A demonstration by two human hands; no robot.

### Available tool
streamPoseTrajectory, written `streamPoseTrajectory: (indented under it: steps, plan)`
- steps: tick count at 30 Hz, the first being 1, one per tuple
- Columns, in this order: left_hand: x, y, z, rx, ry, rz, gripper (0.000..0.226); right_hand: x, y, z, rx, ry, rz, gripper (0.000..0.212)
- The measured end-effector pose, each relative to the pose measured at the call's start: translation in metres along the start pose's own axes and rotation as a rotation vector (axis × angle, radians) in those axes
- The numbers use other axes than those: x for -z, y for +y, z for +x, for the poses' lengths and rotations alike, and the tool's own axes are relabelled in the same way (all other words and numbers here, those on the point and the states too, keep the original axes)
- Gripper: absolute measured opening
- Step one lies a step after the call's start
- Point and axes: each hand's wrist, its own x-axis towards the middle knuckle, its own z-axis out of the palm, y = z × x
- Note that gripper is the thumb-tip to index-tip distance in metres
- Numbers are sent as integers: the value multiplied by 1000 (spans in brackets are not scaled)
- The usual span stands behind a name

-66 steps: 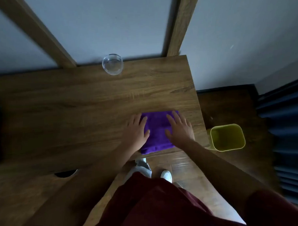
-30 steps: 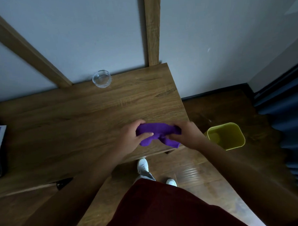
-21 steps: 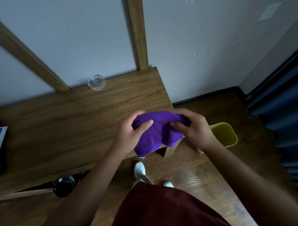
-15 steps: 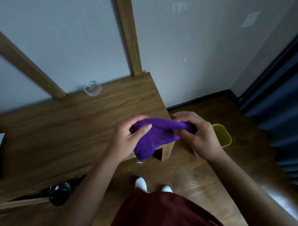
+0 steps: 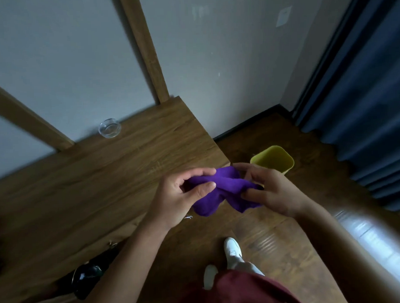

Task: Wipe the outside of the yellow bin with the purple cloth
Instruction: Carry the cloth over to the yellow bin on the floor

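1. Both forearms reach forward from the bottom of the view and meet off the right-hand corner of the wooden table (image 5: 105, 182), above the floor.
2. The left hand (image 5: 178, 197) is turned palm-in, thumb and forefinger curled toward each other; the right hand (image 5: 270, 192) faces it, fingers bent inward.
3. The purple cloth (image 5: 221, 191) is soft and bunched, stretched loosely between the two hands with a fold sagging below them (a pale thread dangles near the left palm).
4. The left thumb and fingers pinch one end of the cloth; the right fingers and thumb close on the other end, so both grips are clamped on fabric.
5. The yellow bin (image 5: 274, 160) is a smooth, rounded-square tub, open at the top, standing on the dark wood floor (image 5: 277, 239) just past the right hand and beside the table's corner; the cloth is not touching it.
6. A small clear glass dish (image 5: 109, 128) sits at the table's far edge near the wall, well apart from the hands.
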Motion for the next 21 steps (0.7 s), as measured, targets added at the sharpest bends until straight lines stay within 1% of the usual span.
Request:
streamPoseTrajectory:
  steps: [2,4,6,9,11,13,15,17,18,21]
  plan:
    - [-3,3,-10,-45,-13,8,21,-6,-2,-14,-6,-23,-5,18]
    - [-7,3,-20,-52,-78,40,15,-9,-4,-32,-18,-10,-14,12]
    - [-14,8,-29,-19,-167,34,14,-11,-5,-53,-1,15,0,16]
    - [-32,17,-38,-24,-277,30,16,-9,0,-84,69,35,-2,18]
    - [-49,25,-40,-33,-335,26,18,-6,7,-103,73,26,93,16]
    - [-67,31,-41,-38,-374,24,17,-1,13,-124,59,29,165,21]
    - [-86,37,-40,-42,-397,8,16,5,21,-144,45,67,216,19]
    - [-107,42,-39,-36,-433,-3,19,15,30,-160,53,116,249,18]
    - [-118,44,-39,-38,-452,-2,21,21,35,-169,57,138,264,20]
    - [-157,45,-37,-35,-451,-7,21,44,52,-194,44,220,337,38]
